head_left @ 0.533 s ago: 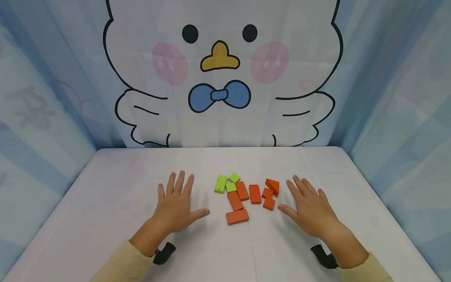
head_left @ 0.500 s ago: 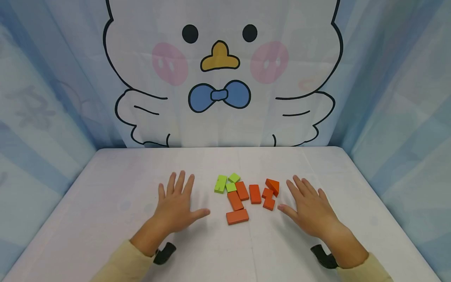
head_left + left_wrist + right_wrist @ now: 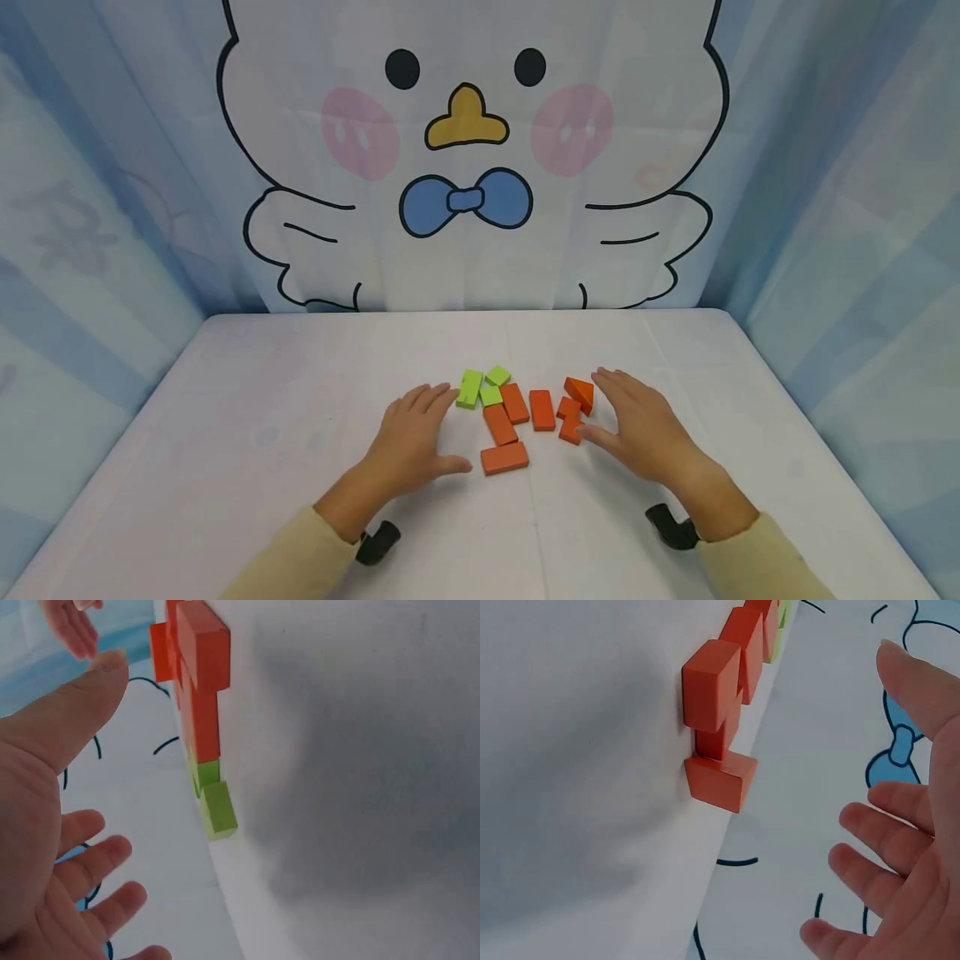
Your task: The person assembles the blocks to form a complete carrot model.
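Risking a scatter across the white table point(image 3: 225, 458) of the whole cluster of blocks point(image 3: 514, 403) in its middle, through any quick inward sweep of left hand point(image 3: 408, 440) or right hand point(image 3: 640, 427); holding both hands left and right of the cluster, with fingers loosely spread, pinching nothing; likely to skew orange oblongs point(image 3: 505, 458) through pushing edge against edge; likely, with a low right thumb, to knock the nearer of two small orange blocks point(image 3: 570, 429), overlapped in the head view yet apart from the thumb in the right wrist view; showing, largest first, four smooth, flat-faced orange oblongs, including one crosswise at the near side; then, far left, one lime-green oblong point(image 3: 469, 389); far right, an orange wedge point(image 3: 580, 393), angular and sharp-edged; smallest, two stubby orange blocks near the wedge and two small green blocks point(image 3: 491, 397) right of the lime-green oblong.
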Tool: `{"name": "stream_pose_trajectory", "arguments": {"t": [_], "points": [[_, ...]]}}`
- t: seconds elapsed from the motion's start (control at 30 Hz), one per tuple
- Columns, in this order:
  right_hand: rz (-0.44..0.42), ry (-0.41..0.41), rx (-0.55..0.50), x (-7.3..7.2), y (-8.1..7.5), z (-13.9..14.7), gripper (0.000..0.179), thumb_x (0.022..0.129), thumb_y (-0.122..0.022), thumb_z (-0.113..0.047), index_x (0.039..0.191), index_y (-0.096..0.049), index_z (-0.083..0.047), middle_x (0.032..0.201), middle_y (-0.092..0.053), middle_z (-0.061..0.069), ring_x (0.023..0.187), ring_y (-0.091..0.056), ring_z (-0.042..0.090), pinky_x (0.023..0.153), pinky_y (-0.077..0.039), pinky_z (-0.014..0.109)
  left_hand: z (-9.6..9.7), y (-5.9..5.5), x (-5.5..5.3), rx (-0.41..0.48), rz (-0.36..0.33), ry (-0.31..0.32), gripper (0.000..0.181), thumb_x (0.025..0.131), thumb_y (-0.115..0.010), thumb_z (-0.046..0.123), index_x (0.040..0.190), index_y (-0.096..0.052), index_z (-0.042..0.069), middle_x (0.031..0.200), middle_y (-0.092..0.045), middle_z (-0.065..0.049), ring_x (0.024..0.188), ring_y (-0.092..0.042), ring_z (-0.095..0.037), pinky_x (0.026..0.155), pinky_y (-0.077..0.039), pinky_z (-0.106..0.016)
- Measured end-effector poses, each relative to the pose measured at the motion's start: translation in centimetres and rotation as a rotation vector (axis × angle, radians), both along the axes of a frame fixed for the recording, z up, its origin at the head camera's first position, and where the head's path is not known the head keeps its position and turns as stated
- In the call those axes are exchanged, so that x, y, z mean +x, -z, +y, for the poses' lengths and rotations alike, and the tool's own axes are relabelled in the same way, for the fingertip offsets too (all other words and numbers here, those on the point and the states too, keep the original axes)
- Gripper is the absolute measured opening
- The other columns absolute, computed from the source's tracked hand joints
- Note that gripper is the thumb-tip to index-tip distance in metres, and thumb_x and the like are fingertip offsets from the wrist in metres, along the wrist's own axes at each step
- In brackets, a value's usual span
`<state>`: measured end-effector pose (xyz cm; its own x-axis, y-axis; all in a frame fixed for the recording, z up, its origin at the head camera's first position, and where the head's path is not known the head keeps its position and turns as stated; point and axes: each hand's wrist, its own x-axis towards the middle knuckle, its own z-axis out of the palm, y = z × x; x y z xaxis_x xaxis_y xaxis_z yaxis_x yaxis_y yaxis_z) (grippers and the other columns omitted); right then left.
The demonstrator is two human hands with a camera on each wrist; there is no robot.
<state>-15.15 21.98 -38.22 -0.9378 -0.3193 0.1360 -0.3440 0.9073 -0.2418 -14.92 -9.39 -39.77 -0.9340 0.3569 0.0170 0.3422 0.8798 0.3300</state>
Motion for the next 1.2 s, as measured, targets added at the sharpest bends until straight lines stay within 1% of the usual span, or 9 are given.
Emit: {"name": "stream_pose_trajectory", "arguments": {"t": [0.13,0.23,0.33,0.53,0.73,0.9,1.0,1.1,1.2], "points": [[-0.041,-0.039,-0.081,-1.1,0.6,-0.8,0.074,0.086,-0.079,-0.036,0.143,-0.049,0.002,0.141,-0.053,0.022,0.132,-0.044,0.044,0.104,-0.037,0.060,1.1,1.0,-0.5,0.123,-0.081,0.076,0.082,0.075,-0.089,0.041,0.142,-0.053,0.009,0.142,-0.053,-0.007,0.132,-0.043,-0.031,0.106,-0.036,-0.055],[-0.081,-0.055,-0.112,-1.9,1.1,-1.4,0.072,0.085,-0.081,-0.033,0.142,-0.051,0.001,0.139,-0.055,0.021,0.132,-0.045,0.043,0.103,-0.039,0.059,1.8,1.9,-1.0,0.187,-0.138,0.119,0.073,0.076,-0.089,0.036,0.137,-0.058,0.010,0.135,-0.058,-0.004,0.128,-0.047,-0.027,0.105,-0.038,-0.052],[-0.124,-0.058,-0.107,-2.6,1.5,-1.9,0.070,0.086,-0.080,-0.031,0.142,-0.052,-0.001,0.139,-0.055,0.019,0.134,-0.044,0.043,0.105,-0.036,0.060,2.3,2.6,-1.5,0.215,-0.184,0.146,0.062,0.077,-0.089,0.034,0.130,-0.063,0.014,0.125,-0.062,0.003,0.122,-0.049,-0.023,0.103,-0.039,-0.048],[-0.178,-0.048,-0.032,-3.9,1.9,-2.9,0.066,0.085,-0.080,-0.030,0.140,-0.055,-0.004,0.140,-0.055,0.019,0.136,-0.041,0.040,0.109,-0.025,0.066,3.0,3.3,-2.0,0.206,-0.261,0.142,0.043,0.077,-0.089,0.028,0.115,-0.070,0.020,0.103,-0.062,0.015,0.109,-0.050,-0.017,0.094,-0.042,-0.041],[-0.222,-0.037,0.017,-4.7,2.2,-3.3,0.064,0.085,-0.080,-0.030,0.139,-0.058,-0.005,0.140,-0.055,0.018,0.138,-0.039,0.039,0.109,-0.022,0.068,3.0,3.3,-2.0,0.195,-0.300,0.132,0.033,0.081,-0.086,0.020,0.110,-0.070,0.021,0.098,-0.060,0.015,0.105,-0.050,-0.016,0.091,-0.044,-0.038],[-0.263,-0.041,0.021,-5.1,2.4,-3.4,0.062,0.086,-0.080,-0.030,0.139,-0.058,-0.005,0.142,-0.054,0.018,0.141,-0.036,0.039,0.111,-0.016,0.068,2.7,2.7,-1.8,0.189,-0.335,0.137,0.026,0.088,-0.077,0.009,0.108,-0.070,0.022,0.106,-0.063,0.012,0.112,-0.050,-0.019,0.095,-0.045,-0.041],[-0.279,-0.057,0.027,-5.3,2.5,-3.4,0.062,0.087,-0.080,-0.029,0.139,-0.058,-0.004,0.142,-0.054,0.018,0.142,-0.033,0.040,0.111,-0.013,0.069,2.5,2.5,-1.7,0.193,-0.358,0.126,0.031,0.090,-0.069,-0.002,0.108,-0.070,0.023,0.111,-0.063,0.010,0.117,-0.050,-0.021,0.099,-0.044,-0.043],[-0.285,-0.069,0.037,-5.5,2.7,-3.5,0.061,0.087,-0.080,-0.030,0.137,-0.059,-0.004,0.141,-0.054,0.018,0.143,-0.030,0.041,0.110,-0.012,0.071,2.5,2.5,-1.7,0.209,-0.350,0.119,0.034,0.090,-0.066,-0.006,0.110,-0.070,0.021,0.112,-0.063,0.007,0.116,-0.051,-0.021,0.100,-0.045,-0.043],[-0.281,-0.075,0.038,-5.6,2.9,-3.6,0.059,0.086,-0.080,-0.031,0.136,-0.061,-0.005,0.140,-0.055,0.017,0.144,-0.029,0.041,0.109,-0.010,0.071,2.5,2.5,-1.5,0.248,-0.336,0.098,0.030,0.090,-0.068,-0.002,0.114,-0.068,0.015,0.110,-0.062,0.005,0.109,-0.054,-0.019,0.096,-0.047,-0.041]]}}
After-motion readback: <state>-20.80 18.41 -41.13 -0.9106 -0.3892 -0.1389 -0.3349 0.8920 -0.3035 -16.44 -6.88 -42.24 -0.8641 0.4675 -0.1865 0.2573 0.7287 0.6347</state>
